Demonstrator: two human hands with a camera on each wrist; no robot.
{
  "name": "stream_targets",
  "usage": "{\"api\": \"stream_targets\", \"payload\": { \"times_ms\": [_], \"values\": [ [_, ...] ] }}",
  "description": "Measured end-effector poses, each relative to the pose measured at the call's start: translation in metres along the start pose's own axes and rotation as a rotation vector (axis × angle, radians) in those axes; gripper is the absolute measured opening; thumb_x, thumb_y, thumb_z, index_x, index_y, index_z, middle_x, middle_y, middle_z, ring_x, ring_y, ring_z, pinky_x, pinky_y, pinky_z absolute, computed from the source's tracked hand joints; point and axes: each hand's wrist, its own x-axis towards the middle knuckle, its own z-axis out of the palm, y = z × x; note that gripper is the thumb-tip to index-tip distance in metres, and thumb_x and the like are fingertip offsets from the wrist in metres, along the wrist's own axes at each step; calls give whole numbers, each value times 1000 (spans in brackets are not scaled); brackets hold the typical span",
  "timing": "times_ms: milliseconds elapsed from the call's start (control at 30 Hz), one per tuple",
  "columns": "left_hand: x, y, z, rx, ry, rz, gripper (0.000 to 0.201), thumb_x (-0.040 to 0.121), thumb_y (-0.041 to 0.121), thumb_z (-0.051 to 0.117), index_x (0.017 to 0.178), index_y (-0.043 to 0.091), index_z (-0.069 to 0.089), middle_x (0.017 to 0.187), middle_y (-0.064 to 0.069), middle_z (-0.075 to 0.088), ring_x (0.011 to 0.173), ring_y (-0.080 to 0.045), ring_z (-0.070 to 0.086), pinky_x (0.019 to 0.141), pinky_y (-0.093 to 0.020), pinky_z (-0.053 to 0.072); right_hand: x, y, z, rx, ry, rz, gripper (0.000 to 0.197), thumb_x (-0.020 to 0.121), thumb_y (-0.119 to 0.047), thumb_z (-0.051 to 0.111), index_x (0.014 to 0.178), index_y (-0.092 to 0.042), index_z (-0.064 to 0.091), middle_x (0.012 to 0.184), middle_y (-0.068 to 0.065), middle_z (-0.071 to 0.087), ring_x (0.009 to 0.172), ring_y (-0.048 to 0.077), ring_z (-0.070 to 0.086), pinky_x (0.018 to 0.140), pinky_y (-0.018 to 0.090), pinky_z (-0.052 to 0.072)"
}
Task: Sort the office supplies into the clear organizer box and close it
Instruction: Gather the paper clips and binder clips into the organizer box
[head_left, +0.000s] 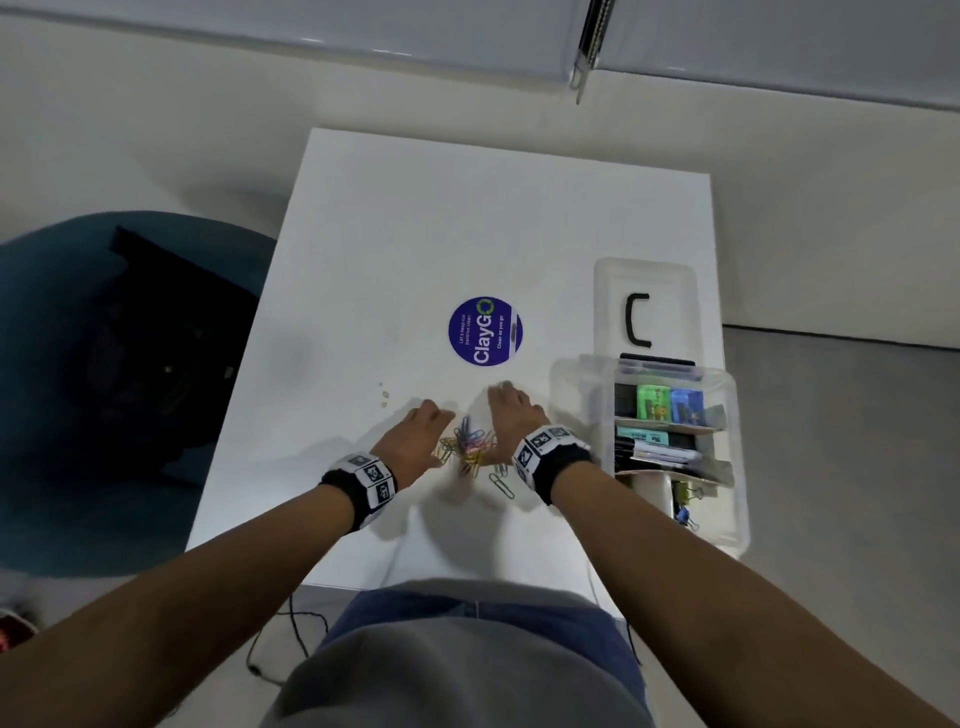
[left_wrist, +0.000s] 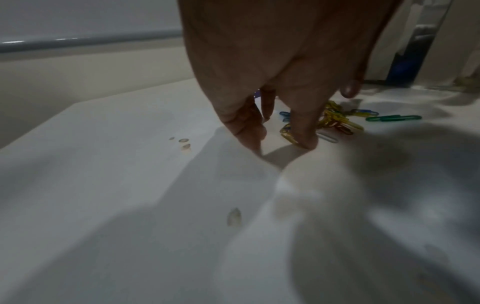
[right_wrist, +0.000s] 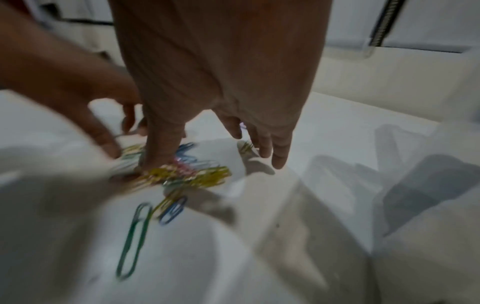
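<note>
- White table (head_left: 405, 218) stands on a pale floor, with a blue round sticker (head_left: 485, 331) at its middle and a dark teal chair (head_left: 104, 364) to the left.
- Both forearms reach forward from the near edge, wrists banded, hands meeting just near of the sticker.
- Left hand (head_left: 423, 422) points its fingers down, tips on the table at the left edge of the clips (head_left: 467, 447); the fingers (left_wrist: 303, 131) are bent and touch the yellow ones, but I cannot tell whether they pinch any.
- Right hand (head_left: 511, 410) lies palm-down on the right of the pile, fingers spread and fairly straight, thumb (right_wrist: 161, 144) pressing onto the clips; it grips nothing.
- Clips lie in a coloured heap between the two hands, with a green clip (right_wrist: 132, 236) loose on the near side.
- Box (head_left: 722, 457) sits open at the right edge, compartments partly filled; its lid (head_left: 644, 312) lies just beyond.
</note>
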Motion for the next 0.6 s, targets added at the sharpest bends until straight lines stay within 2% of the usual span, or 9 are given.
{"api": "stream_targets", "payload": {
  "times_ms": [67,133,200,300,433,500,600],
  "values": [
    [5,6,1,-29,31,-9,67,86,15,69,144,11,35,137,-12,37,122,-28,47,100,-34,44,-9,-7,16,-72,23,-34,116,64,-49,81,148,-2,17,153,17,21,137,33,30,108,46,37],
    [8,10,3,-70,43,-2,66,84,16,72,141,11,39,135,-11,39,120,-28,48,101,-35,44,-19,-11,28,-90,15,-30,113,66,-40,84,149,-1,17,153,16,22,137,32,30,108,44,38],
    [9,13,6,-93,34,21,74,77,23,78,139,12,40,132,-10,40,118,-26,47,100,-35,45,-28,-14,36,-71,59,-9,97,71,-28,82,145,-1,24,148,15,29,131,31,35,102,41,41],
    [9,18,8,-80,30,22,75,74,25,81,137,13,42,129,-10,42,116,-26,46,98,-36,45,-36,-15,45,-3,123,25,62,88,-10,61,142,-4,31,141,13,38,124,30,41,93,39,46],
    [13,30,9,-92,45,-20,43,85,15,69,123,11,50,122,-11,46,112,-30,51,84,-42,50,-40,-16,50,66,101,45,47,92,2,41,138,-3,36,135,15,42,123,30,43,91,39,47],
    [14,33,8,-67,25,-27,31,89,11,61,117,9,50,118,-12,47,108,-30,52,80,-43,50,-41,-17,47,93,67,69,46,92,0,43,138,-3,37,135,16,43,123,31,45,90,40,46],
    [15,34,5,-55,-12,-29,23,92,11,55,115,7,52,114,-14,50,103,-32,54,79,-43,48,-41,-13,40,143,3,109,49,89,-4,53,136,-4,40,132,17,46,121,33,49,94,40,45]
  ]
}}
